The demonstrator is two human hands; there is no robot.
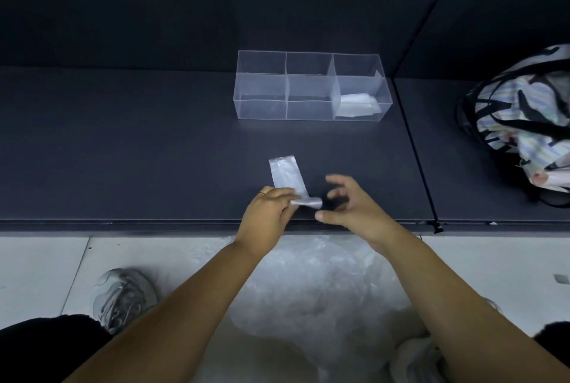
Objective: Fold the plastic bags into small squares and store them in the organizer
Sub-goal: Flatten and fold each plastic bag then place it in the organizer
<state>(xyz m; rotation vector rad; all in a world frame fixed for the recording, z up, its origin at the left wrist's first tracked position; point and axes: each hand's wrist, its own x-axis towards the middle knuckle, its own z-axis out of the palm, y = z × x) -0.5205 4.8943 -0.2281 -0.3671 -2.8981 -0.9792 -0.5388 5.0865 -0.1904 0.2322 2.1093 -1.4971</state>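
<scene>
A clear plastic bag folded into a narrow strip (287, 176) lies on the dark table near its front edge. My left hand (268, 213) pinches the strip's near end, which is folded over to the right. My right hand (348, 204) hovers just right of that fold with curled fingers and holds nothing. The clear organizer (262, 109) with several compartments stands farther back on the table. Folded bags (357, 105) lie in its front right compartment.
A striped bag with black straps (521, 123) sits at the right on the table. A heap of loose clear plastic bags (308, 290) lies on the floor below the table edge, between my shoes (123, 296). A black seam (413, 142) runs across the table.
</scene>
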